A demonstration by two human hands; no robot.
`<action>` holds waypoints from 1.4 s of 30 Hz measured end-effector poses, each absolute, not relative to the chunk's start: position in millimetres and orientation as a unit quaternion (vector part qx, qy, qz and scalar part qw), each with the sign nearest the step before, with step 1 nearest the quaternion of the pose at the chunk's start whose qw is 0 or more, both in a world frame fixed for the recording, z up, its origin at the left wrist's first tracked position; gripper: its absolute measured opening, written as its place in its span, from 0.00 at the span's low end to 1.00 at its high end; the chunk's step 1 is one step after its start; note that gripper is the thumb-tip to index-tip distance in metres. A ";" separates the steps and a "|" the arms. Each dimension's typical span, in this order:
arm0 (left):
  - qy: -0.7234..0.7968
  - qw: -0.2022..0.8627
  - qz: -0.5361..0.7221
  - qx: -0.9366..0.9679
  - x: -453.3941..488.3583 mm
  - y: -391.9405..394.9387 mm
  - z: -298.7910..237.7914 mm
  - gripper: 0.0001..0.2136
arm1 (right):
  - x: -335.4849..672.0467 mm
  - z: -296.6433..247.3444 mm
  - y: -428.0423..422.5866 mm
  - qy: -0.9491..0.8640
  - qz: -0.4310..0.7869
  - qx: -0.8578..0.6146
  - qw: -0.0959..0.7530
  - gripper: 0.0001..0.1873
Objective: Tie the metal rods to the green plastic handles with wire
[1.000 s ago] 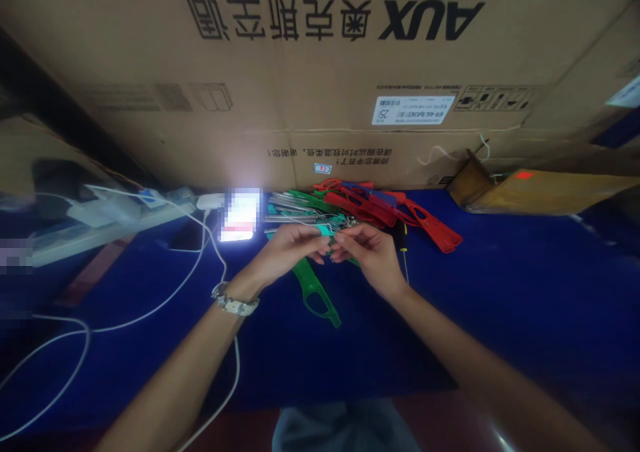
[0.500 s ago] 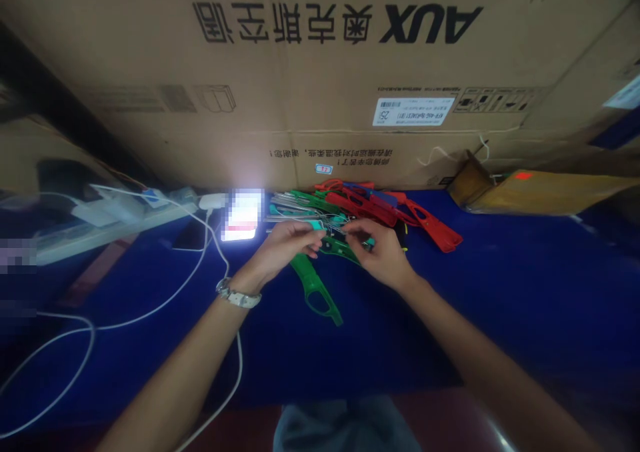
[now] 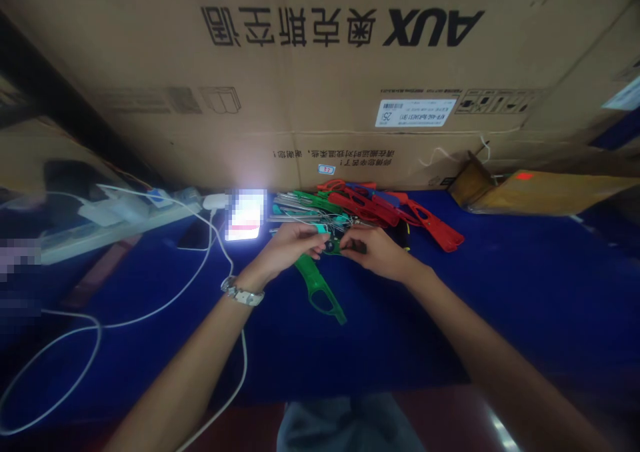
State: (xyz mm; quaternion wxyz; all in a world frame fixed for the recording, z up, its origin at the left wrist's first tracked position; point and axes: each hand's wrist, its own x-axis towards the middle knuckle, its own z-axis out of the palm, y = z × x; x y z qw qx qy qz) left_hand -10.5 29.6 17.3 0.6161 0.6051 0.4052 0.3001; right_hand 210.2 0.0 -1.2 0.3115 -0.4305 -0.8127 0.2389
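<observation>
My left hand (image 3: 287,247), with a watch (image 3: 243,293) on the wrist, pinches a small teal plastic part (image 3: 321,228). Close to its right, my right hand (image 3: 377,251) has thumb and fingers pressed together; what they hold is too small to make out. Between the fingertips lies part of a green piece with a dark round spot (image 3: 331,246). Nearer me, a green lighter-like handle shell (image 3: 320,289) with an oval opening lies on the blue table. Behind the hands are thin metal rods (image 3: 300,202), fine wires and red handle shells (image 3: 435,225), heaped together.
A lit phone (image 3: 245,215) stands left of the pile. White cables (image 3: 165,305) loop over the blue tabletop (image 3: 525,305) from a power strip (image 3: 120,219). A large cardboard box (image 3: 300,119) rises behind, and a yellowish cardboard piece (image 3: 550,192) lies at right.
My right hand has come down slightly, nearer the green piece between the hands. My left hand keeps the teal part in nearly the same spot. The whole view has shifted slightly.
</observation>
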 end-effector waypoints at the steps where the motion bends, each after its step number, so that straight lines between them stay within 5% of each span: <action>1: 0.405 0.617 0.298 0.606 -10.5 29.9 16.8 0.09 | 211.2 0.1 0.4 -0.814 0.244 -0.428 0.309 0.04; 29: 0.412 0.675 0.343 0.507 -15.6 39.1 10.4 0.13 | 173.6 84.2 29.6 -0.940 0.054 -0.257 -0.219 0.12; 42: 0.402 0.663 0.351 0.525 -15.8 40.0 7.5 0.15 | 189.3 73.9 31.6 -0.946 0.102 -0.266 -0.154 0.12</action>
